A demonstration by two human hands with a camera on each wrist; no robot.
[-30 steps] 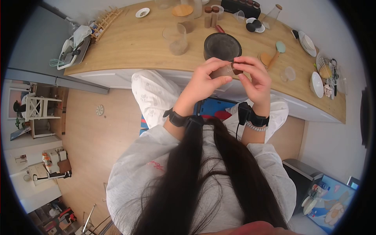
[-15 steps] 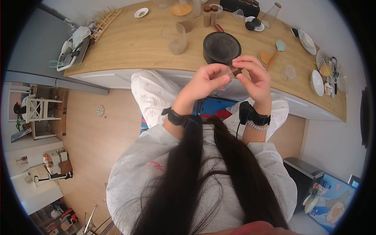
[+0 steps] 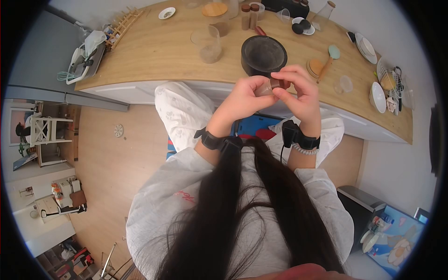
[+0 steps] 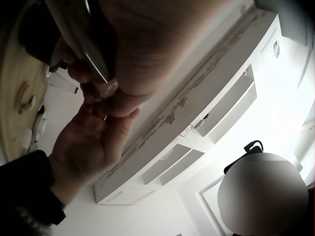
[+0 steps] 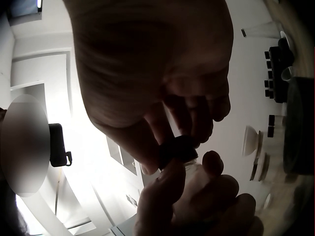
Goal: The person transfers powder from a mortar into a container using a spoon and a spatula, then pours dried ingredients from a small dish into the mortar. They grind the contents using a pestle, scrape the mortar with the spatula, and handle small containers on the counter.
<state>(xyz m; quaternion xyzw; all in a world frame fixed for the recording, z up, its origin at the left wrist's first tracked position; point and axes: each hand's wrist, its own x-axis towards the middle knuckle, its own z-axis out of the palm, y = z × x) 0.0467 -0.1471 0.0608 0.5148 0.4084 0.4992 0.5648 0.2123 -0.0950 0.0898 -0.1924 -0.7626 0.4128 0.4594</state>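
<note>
A small clear jar is gripped in the left hand, its brown cap pointing right. The right hand pinches that cap between thumb and fingers. In the right wrist view the cap looks dark and sits on the jar's neck, with the left hand wrapped round the glass and the right hand on the cap. The left wrist view shows both hands meeting, the jar mostly hidden. Just beyond the hands stands a black pot on the wooden counter.
On the counter stand a clear pitcher, two brown-capped jars, a small white plate and a green-headed spatula. White bowls and a wire basket are at the right, a wooden rack at the left.
The jar and cap have tilted between the hands, and the right fingers have shifted slightly left round the cap. Both hands stay together in front of the pot.
</note>
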